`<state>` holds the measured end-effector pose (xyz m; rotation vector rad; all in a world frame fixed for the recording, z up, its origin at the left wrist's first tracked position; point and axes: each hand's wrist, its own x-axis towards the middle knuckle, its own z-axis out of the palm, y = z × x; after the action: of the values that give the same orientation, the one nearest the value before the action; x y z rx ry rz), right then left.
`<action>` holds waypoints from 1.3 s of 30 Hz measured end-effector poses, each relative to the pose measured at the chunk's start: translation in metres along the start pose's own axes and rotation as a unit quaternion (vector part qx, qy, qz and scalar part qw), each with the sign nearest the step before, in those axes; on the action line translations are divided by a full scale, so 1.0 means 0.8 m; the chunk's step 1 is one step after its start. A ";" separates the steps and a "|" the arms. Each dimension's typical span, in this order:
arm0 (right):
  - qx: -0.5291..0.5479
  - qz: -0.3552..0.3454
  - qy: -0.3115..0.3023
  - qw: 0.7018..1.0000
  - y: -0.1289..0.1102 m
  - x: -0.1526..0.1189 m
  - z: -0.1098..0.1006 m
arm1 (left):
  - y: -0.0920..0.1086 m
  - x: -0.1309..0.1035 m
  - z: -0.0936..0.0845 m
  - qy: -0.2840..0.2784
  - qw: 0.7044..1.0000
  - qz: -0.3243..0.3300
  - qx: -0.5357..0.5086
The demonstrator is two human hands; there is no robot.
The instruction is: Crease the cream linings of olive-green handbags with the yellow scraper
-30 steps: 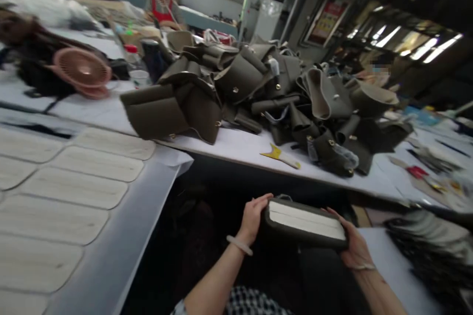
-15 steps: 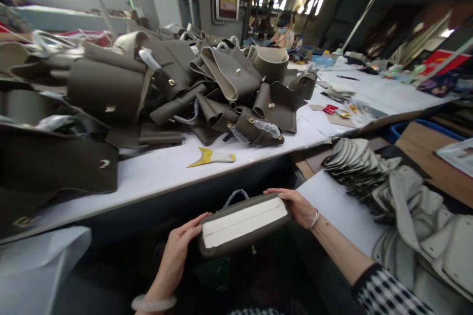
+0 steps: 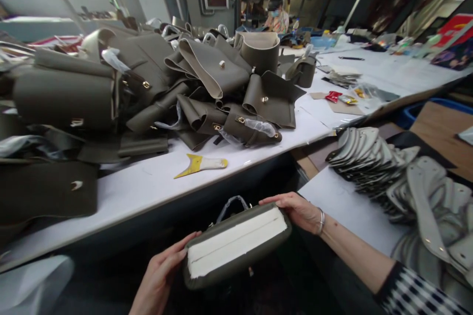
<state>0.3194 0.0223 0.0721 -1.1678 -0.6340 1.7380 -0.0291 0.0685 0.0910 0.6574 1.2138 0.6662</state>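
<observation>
Between my two hands is a dark olive-grey handbag (image 3: 240,248), tilted so that its white base panel faces up toward me. My left hand (image 3: 162,266) grips the bag's left end, thumb along the edge. At the right end my right hand (image 3: 295,209) is closed round the corner, fingers along the far side. A plastic-wrapped handle (image 3: 232,202) sticks out behind the bag, with small metal fittings beside it. Just beyond, a yellow and white scraper-like tool (image 3: 201,163) lies on the white table (image 3: 148,184).
A heap of olive-grey bag pieces (image 3: 214,74) covers the table's left and middle. Stacked grey leather parts (image 3: 369,157) lie on a surface at right. Translucent plastic (image 3: 40,280) hangs at lower left. Small red packets (image 3: 333,96) lie farther back. Another person (image 3: 277,17) sits at the far end.
The view has shifted, so the heap and tool appear farther left. The bag has come slightly lower and nearer, still held at both ends.
</observation>
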 end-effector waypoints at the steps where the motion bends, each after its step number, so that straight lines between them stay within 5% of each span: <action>1: 0.001 0.005 -0.002 1.000 0.000 0.000 -0.001 | 0.001 0.001 -0.001 -0.002 1.000 -0.009 0.003; 7: -0.092 -0.002 0.078 0.993 0.006 -0.002 0.010 | -0.005 0.014 -0.012 0.009 0.999 -0.032 0.020; 12: -0.222 -0.113 0.187 0.950 0.028 -0.002 0.031 | -0.026 0.014 -0.006 0.068 0.996 0.022 0.057; 15: -0.168 -0.142 0.202 0.955 0.038 -0.006 0.038 | -0.034 0.008 0.004 0.087 0.995 0.040 0.016; 20: -0.028 -0.069 0.144 0.987 0.031 -0.008 0.033 | -0.029 0.005 0.016 0.054 0.996 0.036 -0.056; 28: -0.080 -0.093 0.217 0.969 0.040 0.005 0.034 | -0.037 0.013 0.022 0.066 0.993 0.092 0.014; 33: -0.017 -0.084 0.206 0.975 0.043 -0.006 0.042 | -0.042 -0.003 0.028 0.032 0.994 0.066 -0.078; 39: 0.105 -0.082 0.227 0.965 0.047 -0.021 0.049 | -0.060 -0.012 0.023 0.052 0.982 0.112 -0.144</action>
<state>0.2706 -0.0070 0.0656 -1.2665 -0.2522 1.2991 -0.0083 0.0283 0.0648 0.5247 1.1198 1.0551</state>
